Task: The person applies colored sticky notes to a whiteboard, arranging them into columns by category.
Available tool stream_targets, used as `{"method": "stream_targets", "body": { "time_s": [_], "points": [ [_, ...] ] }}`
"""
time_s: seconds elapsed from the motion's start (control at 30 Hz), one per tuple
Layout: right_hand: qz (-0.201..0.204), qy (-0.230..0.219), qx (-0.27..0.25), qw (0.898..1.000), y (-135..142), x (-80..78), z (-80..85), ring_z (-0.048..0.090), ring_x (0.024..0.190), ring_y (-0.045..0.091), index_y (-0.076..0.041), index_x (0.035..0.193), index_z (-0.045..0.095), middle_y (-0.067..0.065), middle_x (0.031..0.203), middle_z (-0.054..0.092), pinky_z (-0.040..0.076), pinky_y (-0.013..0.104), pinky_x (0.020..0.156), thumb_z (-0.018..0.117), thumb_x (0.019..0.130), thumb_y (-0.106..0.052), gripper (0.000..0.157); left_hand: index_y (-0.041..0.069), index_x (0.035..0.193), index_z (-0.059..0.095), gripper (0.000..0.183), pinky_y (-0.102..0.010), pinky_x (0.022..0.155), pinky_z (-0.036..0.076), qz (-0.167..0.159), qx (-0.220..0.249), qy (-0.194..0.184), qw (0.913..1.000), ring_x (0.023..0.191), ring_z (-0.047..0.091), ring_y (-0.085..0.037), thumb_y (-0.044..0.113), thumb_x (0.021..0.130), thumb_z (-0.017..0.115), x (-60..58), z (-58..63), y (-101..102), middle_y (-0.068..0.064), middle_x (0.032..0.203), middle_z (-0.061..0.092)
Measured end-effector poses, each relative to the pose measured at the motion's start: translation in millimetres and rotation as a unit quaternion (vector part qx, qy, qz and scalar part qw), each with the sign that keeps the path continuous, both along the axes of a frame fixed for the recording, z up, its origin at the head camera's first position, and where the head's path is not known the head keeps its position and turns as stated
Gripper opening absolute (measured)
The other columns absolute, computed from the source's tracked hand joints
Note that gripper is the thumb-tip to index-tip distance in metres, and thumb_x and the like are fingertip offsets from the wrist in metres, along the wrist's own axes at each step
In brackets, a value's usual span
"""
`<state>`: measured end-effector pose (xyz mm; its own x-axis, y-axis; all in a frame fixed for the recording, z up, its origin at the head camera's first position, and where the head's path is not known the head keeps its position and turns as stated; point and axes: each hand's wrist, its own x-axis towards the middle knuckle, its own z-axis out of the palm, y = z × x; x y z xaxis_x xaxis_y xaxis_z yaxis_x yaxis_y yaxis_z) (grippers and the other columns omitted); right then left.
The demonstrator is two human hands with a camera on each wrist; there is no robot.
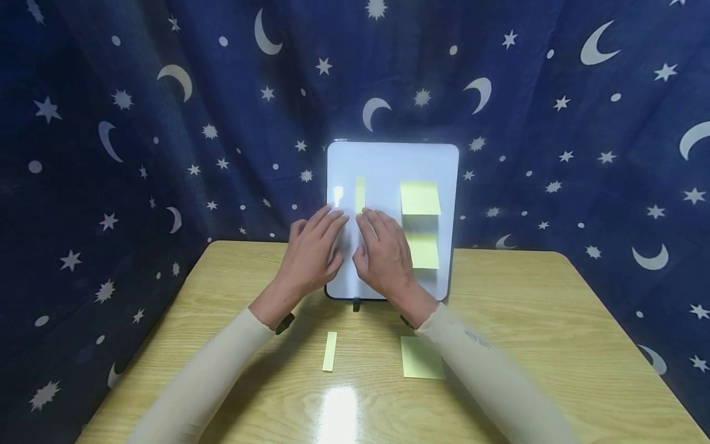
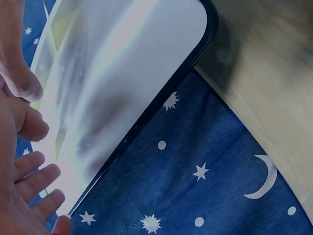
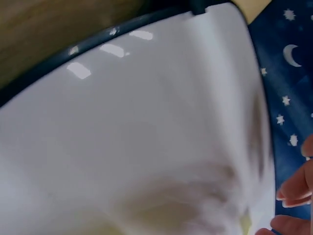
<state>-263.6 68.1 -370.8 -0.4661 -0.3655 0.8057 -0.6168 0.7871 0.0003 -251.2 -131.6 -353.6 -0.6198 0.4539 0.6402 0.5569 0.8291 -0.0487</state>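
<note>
A whiteboard [image 1: 383,161] with a dark rim stands upright on the table. My right hand [image 1: 385,253] is in front of it, fingertips at the lower end of a narrow yellow sticky strip [image 1: 360,192]. To its left, my left hand [image 1: 312,251] is by the board's left side with fingers extended and nothing visible in them. In the left wrist view, the left fingers [image 2: 36,181] show beside the glossy board. Two yellow sticky notes, an upper note [image 1: 420,197] and a lower note [image 1: 424,251], are on the board's right side; the right hand partly covers the lower one.
On the wooden table [image 1: 516,320] lie another narrow yellow strip [image 1: 330,351] and a square yellow note [image 1: 420,359], partly behind the right sleeve. A dark blue curtain [image 1: 238,142] with moons and stars hangs behind and beside the table.
</note>
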Motion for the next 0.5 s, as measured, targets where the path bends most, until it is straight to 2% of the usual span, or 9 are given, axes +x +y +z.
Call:
{"method": "stream_targets", "body": {
  "time_s": [0.3, 0.5],
  "points": [
    [0.022, -0.014, -0.014, 1.000, -4.2, 25.8, -3.0, 0.059, 0.131, 0.040, 0.003, 0.134, 0.068, 0.021, 0.141, 0.065, 0.046, 0.053, 0.112, 0.072, 0.084, -0.013, 0.053, 0.013, 0.149, 0.058, 0.057, -0.060, 0.106, 0.038, -0.004, 0.028, -0.047, 0.9985, 0.151, 0.042, -0.028, 0.021, 0.094, 0.068, 21.2, -11.3, -9.4, -0.006, 0.153, 0.058],
    [0.025, -0.024, -0.016, 0.999, -3.9, 38.5, -9.9, 0.061, 0.129, 0.039, 0.002, 0.132, 0.069, 0.019, 0.140, 0.065, 0.049, 0.054, 0.108, 0.076, 0.082, -0.013, 0.053, 0.012, 0.147, 0.059, 0.055, -0.059, 0.105, 0.038, -0.020, 0.041, -0.066, 0.9968, 0.150, 0.043, -0.027, 0.020, 0.094, 0.069, 35.0, -24.4, -14.5, -0.006, 0.150, 0.060]
  ]
}}
